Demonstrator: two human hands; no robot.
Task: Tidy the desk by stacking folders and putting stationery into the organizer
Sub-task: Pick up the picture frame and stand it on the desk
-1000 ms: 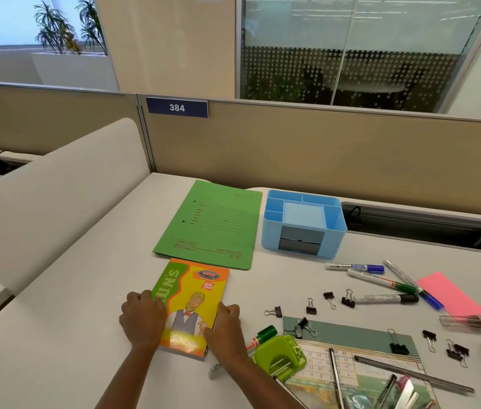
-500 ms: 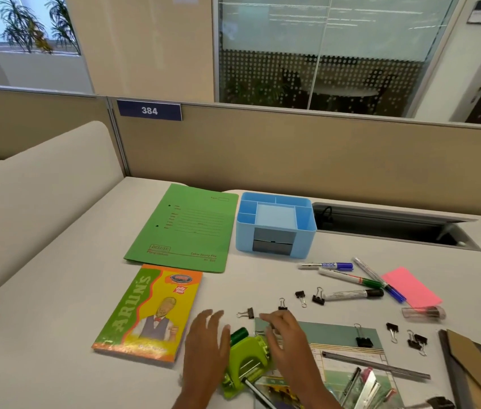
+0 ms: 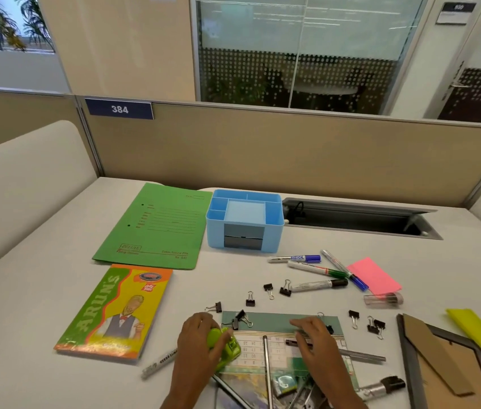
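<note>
Now the left hand point(image 3: 198, 349) curls around a lime-green plastic hole punch point(image 3: 229, 349); the right hand point(image 3: 313, 340) rests loose-fingered on a printed calendar point(image 3: 274, 323); the light-blue plastic organizer point(image 3: 245, 222) stands beyond, beside a green paper folder point(image 3: 156, 228).

You are looking at one folder point(image 3: 156, 228) and one organizer point(image 3: 215, 233) at twelve o'clock, and one notebook point(image 3: 115, 314) at nine. Four markers point(image 3: 317, 268) are lying at two, with two more at five and seven. Ten clips point(image 3: 250, 301) are sitting scattered, one half hidden. One punch point(image 3: 229, 351), one pink note point(image 3: 373, 274), one clear case point(image 3: 383, 299) and one frame point(image 3: 439, 367) are showing.
</note>
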